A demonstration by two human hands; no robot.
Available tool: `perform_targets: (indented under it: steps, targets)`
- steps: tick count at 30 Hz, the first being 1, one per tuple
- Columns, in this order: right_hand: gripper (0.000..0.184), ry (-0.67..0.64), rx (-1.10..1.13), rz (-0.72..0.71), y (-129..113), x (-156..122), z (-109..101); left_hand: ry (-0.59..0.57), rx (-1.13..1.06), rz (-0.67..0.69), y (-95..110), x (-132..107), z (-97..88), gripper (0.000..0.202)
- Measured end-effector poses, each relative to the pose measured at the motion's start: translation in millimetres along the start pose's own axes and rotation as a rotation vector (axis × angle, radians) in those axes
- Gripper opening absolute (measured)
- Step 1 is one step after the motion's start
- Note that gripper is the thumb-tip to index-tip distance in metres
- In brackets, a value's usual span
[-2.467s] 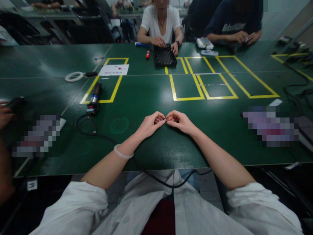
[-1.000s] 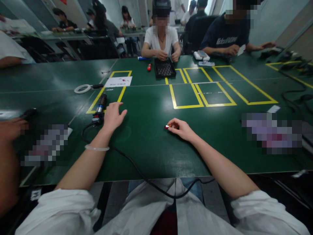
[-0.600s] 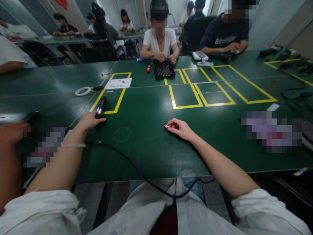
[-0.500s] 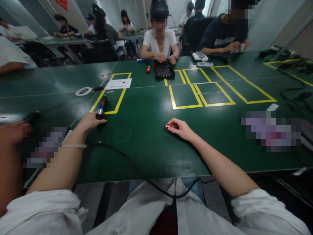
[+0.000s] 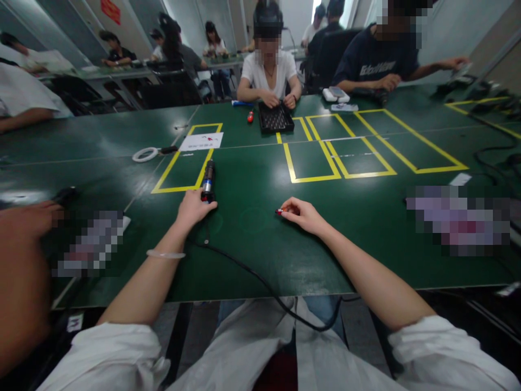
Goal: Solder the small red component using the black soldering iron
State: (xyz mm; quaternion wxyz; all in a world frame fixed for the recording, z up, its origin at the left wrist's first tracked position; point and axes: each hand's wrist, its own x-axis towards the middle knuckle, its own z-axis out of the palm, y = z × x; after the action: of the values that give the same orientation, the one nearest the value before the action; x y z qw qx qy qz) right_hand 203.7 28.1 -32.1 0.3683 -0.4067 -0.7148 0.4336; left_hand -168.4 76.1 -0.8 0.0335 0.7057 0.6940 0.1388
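Note:
My left hand (image 5: 193, 209) is closed around the rear end of a black cylindrical tool (image 5: 208, 176) with a silver and blue band. The tool lies low over the green table, its far end pointing away from me. A black cord (image 5: 244, 264) runs from near that hand across the table to its front edge and hangs over my lap. My right hand (image 5: 303, 214) rests on the table, thumb and fingers pinched on a small red and white piece (image 5: 279, 212). Its exact kind is too small to tell, and the fingers cover part of it.
Yellow tape rectangles (image 5: 313, 179) mark the green table (image 5: 260, 277). A white paper card (image 5: 201, 142) and a white cable coil (image 5: 145, 155) lie to the left. Opposite, a person handles a black tray (image 5: 277, 119) beside a red-handled tool (image 5: 250, 117). A neighbour's arm (image 5: 24, 233) reaches in at left.
My left hand has moved right with the black cylindrical tool, from the left tape rectangle to just beyond its right side. My right hand keeps its pinch in about the same spot.

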Motion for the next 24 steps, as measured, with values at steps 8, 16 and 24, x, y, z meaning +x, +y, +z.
perform_targets:
  steps: [8, 16, 24]
  targets:
    - [0.021, 0.041, -0.023, -0.005, 3, 1, -2, -0.11, 0.003, 0.145, 120, -30, 21.3, 0.062]
    - [0.018, 0.088, -0.086, -0.018, 7, 1, -4, -0.147, -0.025, 0.312, 186, -57, 33.6, 0.061]
    - [0.022, 0.093, -0.05, -0.029, 10, 1, -3, -0.167, -0.104, 0.309, 181, -57, 37.8, 0.064]
